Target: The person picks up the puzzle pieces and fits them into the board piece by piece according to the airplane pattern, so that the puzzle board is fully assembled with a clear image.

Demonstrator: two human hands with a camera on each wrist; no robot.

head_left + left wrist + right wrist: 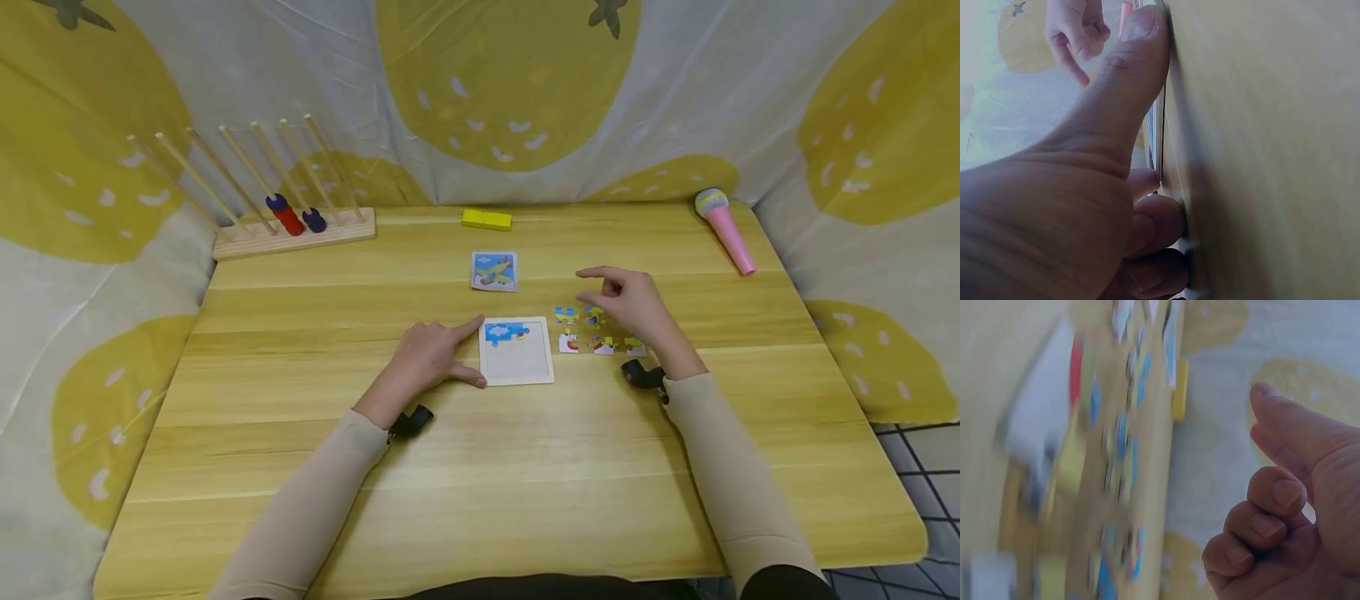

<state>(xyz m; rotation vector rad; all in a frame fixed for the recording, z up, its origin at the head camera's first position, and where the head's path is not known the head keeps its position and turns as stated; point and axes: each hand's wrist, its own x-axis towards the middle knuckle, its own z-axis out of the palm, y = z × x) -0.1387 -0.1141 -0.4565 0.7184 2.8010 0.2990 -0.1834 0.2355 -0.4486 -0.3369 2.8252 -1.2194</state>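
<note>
A square white puzzle tray (517, 367) lies on the table, with joined blue cloud pieces (504, 332) in its upper left part. My left hand (423, 354) is at the tray's left side, index finger touching near the upper corner and thumb near the lower one. In the left wrist view the thumb (1138, 56) lies along the tray's edge. Several loose puzzle pieces (568, 342) are spread to the right of the tray. Above them hovers my right hand (633, 304), thumb and index finger apart, the other fingers curled, nothing visible between them.
A picture card with a yellow airplane (494, 272) lies behind the tray. Farther back are a yellow block (487, 220), a pink toy microphone (727, 233) at the right, and a wooden peg rack (300, 242) with red and purple beads at the left. Patterned cloth surrounds the table.
</note>
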